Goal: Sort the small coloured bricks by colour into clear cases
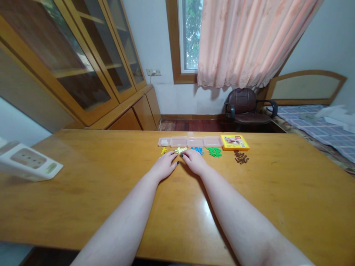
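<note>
My left hand (pixel 163 167) rests at the near edge of a small pile of pale yellow pieces (pixel 181 150), its fingers stretched forward and thumb apart. Facing it, my right hand (pixel 194 162) reaches in from the other side, thumb and fingertips beside the same pile; its farther fingers are partly hidden. Bright yellow pieces (pixel 164 150) lie just beyond the left hand. Blue pieces (pixel 197 150) sit behind the right hand, with green pieces (pixel 214 152) to their right. Farther right is a heap of brown pieces (pixel 241 157). I see nothing held in either hand.
Behind the piles runs a clear plastic tray (pixel 179 141) with several compartments, a small white item in its left one. A yellow box (pixel 235 142) adjoins its right end. A white plastic holder (pixel 30 161) stands at the left of the wooden table (pixel 83 207). Beyond is a chair (pixel 245 105).
</note>
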Demonstrator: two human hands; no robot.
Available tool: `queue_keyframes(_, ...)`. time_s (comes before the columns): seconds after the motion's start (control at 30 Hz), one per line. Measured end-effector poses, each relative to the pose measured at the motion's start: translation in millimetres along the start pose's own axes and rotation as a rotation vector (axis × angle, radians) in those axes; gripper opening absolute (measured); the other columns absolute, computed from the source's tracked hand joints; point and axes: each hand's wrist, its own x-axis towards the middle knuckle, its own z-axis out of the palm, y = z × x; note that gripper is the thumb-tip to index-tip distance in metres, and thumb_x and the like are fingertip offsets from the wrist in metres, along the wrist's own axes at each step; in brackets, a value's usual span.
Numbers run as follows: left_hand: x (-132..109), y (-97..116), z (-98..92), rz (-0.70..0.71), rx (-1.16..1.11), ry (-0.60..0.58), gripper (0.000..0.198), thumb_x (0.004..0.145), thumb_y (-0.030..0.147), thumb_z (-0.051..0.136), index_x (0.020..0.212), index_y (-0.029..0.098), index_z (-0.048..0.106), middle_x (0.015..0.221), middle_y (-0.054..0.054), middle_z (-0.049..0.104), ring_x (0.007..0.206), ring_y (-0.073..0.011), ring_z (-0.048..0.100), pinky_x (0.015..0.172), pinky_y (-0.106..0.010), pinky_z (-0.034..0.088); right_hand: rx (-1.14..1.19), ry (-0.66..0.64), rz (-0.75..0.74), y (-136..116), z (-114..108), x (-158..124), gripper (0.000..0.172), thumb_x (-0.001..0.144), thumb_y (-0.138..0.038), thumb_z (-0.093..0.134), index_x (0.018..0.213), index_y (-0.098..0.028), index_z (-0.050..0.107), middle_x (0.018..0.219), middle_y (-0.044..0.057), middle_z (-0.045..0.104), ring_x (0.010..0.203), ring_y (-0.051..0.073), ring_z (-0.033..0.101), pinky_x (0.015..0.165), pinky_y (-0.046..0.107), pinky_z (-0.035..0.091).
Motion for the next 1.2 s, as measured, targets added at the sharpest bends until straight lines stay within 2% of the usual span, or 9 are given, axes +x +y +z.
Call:
queue_keyframes(0.17, 0, 2, -1.3, -0.056, 0.056, 0.075, 0.04, 0.089, 0.032, 0.041, 0.123, 0.016, 0.056, 0.128, -0.01, 0.056, 0.119, -0.024, 0.05, 0.106, -0.038, 0.035, -0.178, 0.046, 0.124, -1, -1, 1, 0.022, 0.088, -0.024, 0.046, 0.087, -0.017, 0.066, 0.089, 0.01, 0.068, 0.086, 0.021, 0.056, 0.079, 0.031, 0.036)
queue_keyframes(0.37, 2, 2, 5.0, -0.101, 0.096, -0.005, 0.049, 0.088, 0.038, 0.045, 0.133, 0.018, 0.047, 0.141, -0.008, 0.046, 0.134, -0.0301, 0.031, 0.113, -0.051, 0.019, -0.347, -0.011, 0.178, -10, -4, -2, 0.024, 0.087, -0.027, 0.044, 0.095, -0.017, 0.064, 0.097, 0.01, 0.067, 0.095, 0.025, 0.049, 0.083, 0.036, 0.032)
queue_keyframes(0.5, 2, 1, 6.5, -0.107, 0.085, -0.031, 0.053, 0.089, 0.041, 0.043, 0.137, 0.02, 0.041, 0.145, -0.008, 0.039, 0.137, -0.0295, 0.027, 0.113, -0.052, 0.016, -0.345, -0.089, 0.161, -13, -5, -4, 0.026, 0.084, -0.027, 0.046, 0.103, -0.018, 0.061, 0.107, 0.008, 0.064, 0.097, 0.026, 0.047, 0.084, 0.036, 0.031)
queue_keyframes(0.6, 1, 1, 5.1, -0.123, 0.076, -0.03, 0.053, 0.089, 0.042, 0.041, 0.138, 0.02, 0.04, 0.146, -0.007, 0.038, 0.137, -0.0292, 0.026, 0.114, -0.052, 0.013, -0.344, -0.078, 0.18, -13, -5, -4, 0.03, 0.083, -0.025, 0.044, 0.109, -0.017, 0.058, 0.111, 0.009, 0.063, 0.099, 0.026, 0.046, 0.086, 0.037, 0.03)
queue_keyframes(0.7, 1, 2, 4.5, -0.141, 0.068, -0.034, 0.056, 0.089, 0.043, 0.04, 0.14, 0.02, 0.037, 0.145, -0.006, 0.039, 0.138, -0.0306, 0.024, 0.113, -0.056, 0.006, -0.355, -0.066, 0.207, -12, -4, -4, 0.033, 0.082, -0.024, 0.044, 0.112, -0.016, 0.057, 0.112, 0.011, 0.062, 0.1, 0.027, 0.045, 0.086, 0.038, 0.029)
queue_keyframes(0.87, 2, 2, 5.6, -0.132, 0.048, -0.071, 0.06, 0.089, 0.045, 0.04, 0.143, 0.022, 0.03, 0.148, -0.007, 0.034, 0.14, -0.0315, 0.018, 0.111, -0.06, 0.002, -0.351, -0.076, 0.161, -10, -2, -4, 0.035, 0.081, -0.026, 0.046, 0.114, -0.018, 0.057, 0.119, 0.009, 0.059, 0.101, 0.027, 0.045, 0.086, 0.038, 0.03)
queue_keyframes(1.07, 2, 2, 5.7, -0.187, 0.047, -0.046, 0.06, 0.089, 0.046, 0.039, 0.143, 0.022, 0.029, 0.149, -0.007, 0.031, 0.14, -0.0321, 0.017, 0.109, -0.063, -0.001, -0.334, 0.001, 0.215, -9, -3, -3, 0.029, 0.084, -0.022, 0.042, 0.105, -0.019, 0.062, 0.104, 0.008, 0.066, 0.098, 0.026, 0.046, 0.085, 0.037, 0.029)
queue_keyframes(1.2, 4, 0, 8.0, -0.166, 0.045, -0.071, 0.061, 0.089, 0.046, 0.039, 0.144, 0.023, 0.027, 0.149, -0.006, 0.033, 0.14, -0.0319, 0.016, 0.109, -0.063, -0.003, -0.325, -0.014, 0.196, -8, -2, -2, 0.026, 0.083, -0.021, 0.044, 0.1, -0.019, 0.064, 0.101, 0.008, 0.067, 0.095, 0.025, 0.048, 0.082, 0.035, 0.03)
